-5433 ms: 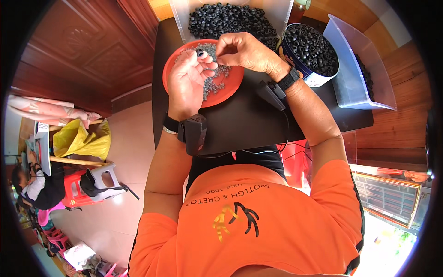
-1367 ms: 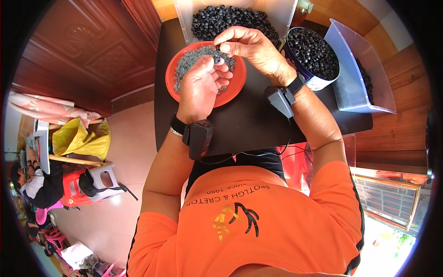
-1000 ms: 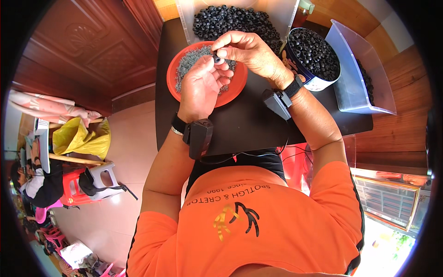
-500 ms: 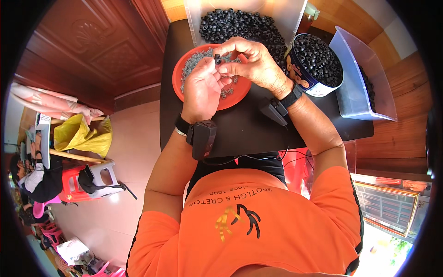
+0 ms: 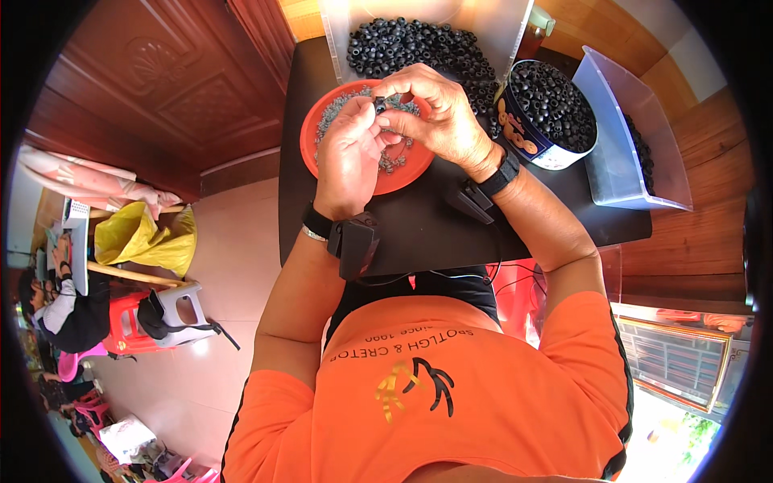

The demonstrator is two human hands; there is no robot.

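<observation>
Above an orange-red bowl [image 5: 312,149] of small grey pieces, my two hands meet at the fingertips. Between them is a small black ring-like part [image 5: 379,105]. My left hand [image 5: 348,157] has its palm turned up, with thumb and forefinger closed on the part's left side. From the right, my right hand [image 5: 447,117] arches over, its thumb and forefinger tips also closed around the part. The fingers cover much of it, so its exact shape is hidden. Both wrists carry black straps with box-shaped devices.
The dark table [image 5: 411,233] also bears a clear box [image 5: 334,48] of black rings [image 5: 419,44], a round tin [image 5: 543,153] full of them, and a translucent bin [image 5: 616,153] at right. A cable hangs at the near edge. A person [image 5: 76,310] sits far left near a yellow bag [image 5: 149,241].
Both hands have stayed over the bowl, their fingers shifting slightly around the black part. The right wrist has turned a little.
</observation>
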